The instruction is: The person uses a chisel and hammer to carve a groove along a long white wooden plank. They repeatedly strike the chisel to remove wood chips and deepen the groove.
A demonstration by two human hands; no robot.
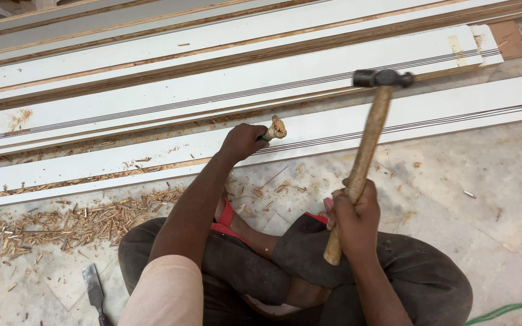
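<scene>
The left hand [241,142] is clenched around a chisel [271,130], whose battered wooden butt sticks out of the fist up and to the right, splayed and frayed at the end; the blade is hidden under the fingers, so its tip on the white board [430,111] cannot be seen. The right hand [353,217] grips the lower part of a hammer [367,154], fingers wrapped tightly round the worn, pale brown wooden handle. The hammer's long axis runs from the right fist up and slightly rightward to a dark metal head [383,78], which hangs above and to the right of the chisel butt, well apart from it. The chisel's butt lies to the left of and below the hammer head, and up and left of the right fingers; the left hand is the one on it. The board runs long, left to right, under the left fist, with thin dark grooves along it. Wood chips [74,223] lie left of the left arm on the floor [472,181], and a second chisel [95,293] lies near the left elbow.
</scene>
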